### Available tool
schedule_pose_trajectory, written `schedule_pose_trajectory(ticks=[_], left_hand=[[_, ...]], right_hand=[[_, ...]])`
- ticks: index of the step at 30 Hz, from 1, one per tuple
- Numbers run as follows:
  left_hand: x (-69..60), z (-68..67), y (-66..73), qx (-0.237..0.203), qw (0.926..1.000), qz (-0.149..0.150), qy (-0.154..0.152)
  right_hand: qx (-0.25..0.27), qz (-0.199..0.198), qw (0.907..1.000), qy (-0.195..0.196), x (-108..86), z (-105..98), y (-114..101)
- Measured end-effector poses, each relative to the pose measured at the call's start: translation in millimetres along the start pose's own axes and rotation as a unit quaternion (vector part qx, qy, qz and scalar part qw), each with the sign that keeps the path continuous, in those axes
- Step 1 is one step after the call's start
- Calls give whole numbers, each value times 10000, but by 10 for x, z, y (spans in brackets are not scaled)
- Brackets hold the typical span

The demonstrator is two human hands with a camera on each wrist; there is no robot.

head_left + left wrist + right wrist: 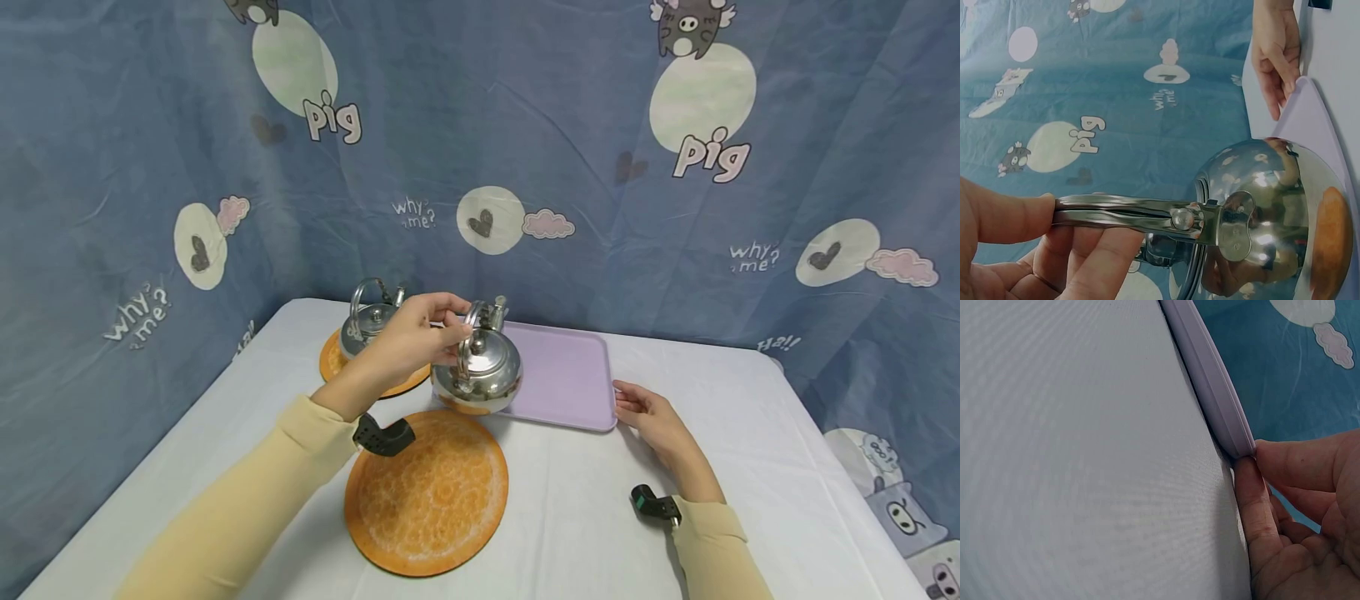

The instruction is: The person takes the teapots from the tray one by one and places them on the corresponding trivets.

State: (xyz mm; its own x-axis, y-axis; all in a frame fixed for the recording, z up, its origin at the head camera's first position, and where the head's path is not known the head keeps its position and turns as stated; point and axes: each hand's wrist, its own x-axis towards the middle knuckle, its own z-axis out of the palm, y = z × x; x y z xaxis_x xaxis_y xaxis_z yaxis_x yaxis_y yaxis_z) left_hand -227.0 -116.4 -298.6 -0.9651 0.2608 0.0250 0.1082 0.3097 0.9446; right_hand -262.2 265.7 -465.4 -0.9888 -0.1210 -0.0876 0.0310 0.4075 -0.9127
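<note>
A shiny steel kettle (480,371) is at the left end of a lilac tray (562,375), covering part of it. My left hand (420,337) grips the kettle's arched handle (1122,212) between thumb and fingers. Whether the kettle's base touches the tray I cannot tell. At the tray's right side, my right hand (652,417) pinches the rim near the front corner; the right wrist view shows thumb and a fingertip meeting at the tray edge (1216,387). A second steel kettle (367,325) stands behind my left wrist on a round orange mat (332,358), partly hidden.
Another round orange mat (427,500) lies at the front, partly under my left wrist's camera. White cloth (570,508) covers the table. A blue printed curtain (525,150) hangs close behind the table and along its sides.
</note>
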Motion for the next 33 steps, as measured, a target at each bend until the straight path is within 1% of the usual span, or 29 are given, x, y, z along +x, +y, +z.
schedule_pose_trajectory(ticks=[9, 16, 22, 29, 33], left_hand=[[-164, -86, -41, 25, 10000, 3, -15], [-283, -145, -100, -92, 9999, 13, -52], [-393, -141, -173, -95, 9999, -17, -131], [-521, -113, -255, -61, 9997, 30, -244], [-588, -103, -307, -50, 9996, -8, -287]], right_hand=[[-8, 100, 9999, -10, 4, 0, 3], [-9, 63, 10000, -10, 0, 1, -11], [-49, 160, 9999, -10, -5, -3, -15], [-80, 117, 9999, -47, -1, -22, -8], [-80, 112, 9999, -64, -5, -17, -3]])
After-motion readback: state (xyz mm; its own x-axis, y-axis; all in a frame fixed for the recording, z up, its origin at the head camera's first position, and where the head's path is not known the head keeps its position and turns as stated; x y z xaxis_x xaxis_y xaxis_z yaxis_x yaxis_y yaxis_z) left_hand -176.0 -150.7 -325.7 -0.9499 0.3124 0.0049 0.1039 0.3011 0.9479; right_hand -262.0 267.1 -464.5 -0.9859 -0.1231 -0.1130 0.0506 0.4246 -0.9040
